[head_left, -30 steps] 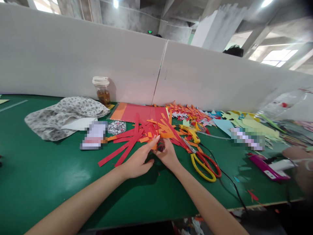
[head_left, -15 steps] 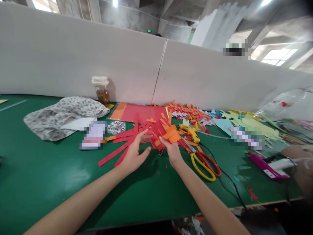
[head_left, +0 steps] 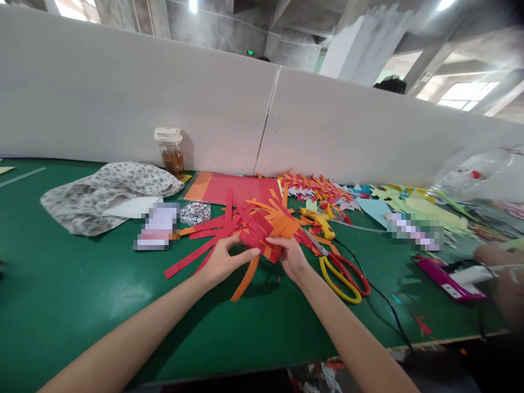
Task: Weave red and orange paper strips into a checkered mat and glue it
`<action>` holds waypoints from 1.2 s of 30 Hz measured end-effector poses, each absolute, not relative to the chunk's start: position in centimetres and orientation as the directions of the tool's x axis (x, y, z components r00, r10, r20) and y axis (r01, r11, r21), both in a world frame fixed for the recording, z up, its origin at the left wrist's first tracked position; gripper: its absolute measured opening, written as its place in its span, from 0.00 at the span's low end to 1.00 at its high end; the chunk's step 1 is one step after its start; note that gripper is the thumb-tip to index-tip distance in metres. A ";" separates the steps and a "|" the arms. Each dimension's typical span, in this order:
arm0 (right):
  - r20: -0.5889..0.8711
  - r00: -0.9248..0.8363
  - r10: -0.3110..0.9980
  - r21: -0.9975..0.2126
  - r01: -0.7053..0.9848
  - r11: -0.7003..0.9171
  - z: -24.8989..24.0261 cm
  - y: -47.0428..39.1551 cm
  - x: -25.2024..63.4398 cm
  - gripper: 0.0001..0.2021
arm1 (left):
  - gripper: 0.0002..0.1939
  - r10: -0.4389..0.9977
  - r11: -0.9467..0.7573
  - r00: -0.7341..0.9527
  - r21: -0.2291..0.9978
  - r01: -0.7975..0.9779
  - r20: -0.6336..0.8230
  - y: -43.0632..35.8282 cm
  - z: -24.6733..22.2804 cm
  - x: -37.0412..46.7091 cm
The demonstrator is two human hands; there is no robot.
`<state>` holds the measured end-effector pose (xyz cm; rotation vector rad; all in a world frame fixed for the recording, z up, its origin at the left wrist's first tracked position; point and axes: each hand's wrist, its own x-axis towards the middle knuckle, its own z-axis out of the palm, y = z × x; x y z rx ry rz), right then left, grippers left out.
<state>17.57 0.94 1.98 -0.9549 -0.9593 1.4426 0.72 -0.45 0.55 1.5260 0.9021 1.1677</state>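
Observation:
Red and orange paper strips woven together [head_left: 257, 232] are held up between my hands, with loose strip ends fanning outward. My right hand [head_left: 292, 257] grips the right side of the weave, thumb on top and the other fingers mostly hidden beneath. At its left edge, my left hand [head_left: 223, 260] has its thumb and fingers closed around the paper. A loose orange strip [head_left: 245, 282] hangs down toward me just past the left thumb. More red strips [head_left: 192, 255] lie on the table to the left of the weave.
Red-and-yellow-handled scissors [head_left: 339, 275] and a yellow glue gun [head_left: 321, 222] lie to the right. A pink power strip [head_left: 450, 281] sits near another person's hand [head_left: 493, 259]. A lidded drink cup [head_left: 171, 153], a patterned cloth [head_left: 110, 188] and a phone [head_left: 158, 226] are left.
My left hand has come down onto the weave's left edge. The orange strip now hangs toward me below it. The weave has turned slightly in my right hand.

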 end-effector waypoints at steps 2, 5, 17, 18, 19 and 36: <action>-0.019 -0.073 0.997 -0.957 -0.288 -0.039 1.8 1.0 17.5 0.15 | 0.13 0.938 -0.260 0.255 0.963 0.065 0.236 -0.6 0.7 0.8; -0.015 -0.064 0.998 -0.974 -0.224 -0.029 1.7 0.9 17.5 0.14 | 0.15 0.943 -0.225 0.269 0.971 0.080 0.196 -0.6 0.7 0.9; 0.017 -0.023 1.000 -0.971 -0.237 0.011 1.6 1.1 17.6 0.19 | 0.20 0.942 -0.258 0.249 0.959 0.118 0.223 -0.6 0.4 1.2; 0.019 -0.027 0.999 -0.974 -0.226 0.013 1.6 1.1 17.6 0.19 | 0.19 0.944 -0.255 0.246 0.961 0.110 0.222 -0.5 0.4 1.2; 0.021 -0.030 0.999 -0.977 -0.212 0.014 1.6 1.1 17.7 0.18 | 0.19 0.946 -0.250 0.240 0.962 0.106 0.220 -0.5 0.4 1.2; -0.015 -0.036 0.999 -0.977 -0.213 -0.022 1.5 1.1 17.3 0.21 | 0.14 0.963 -0.228 0.178 0.963 0.141 0.202 0.4 -0.5 1.0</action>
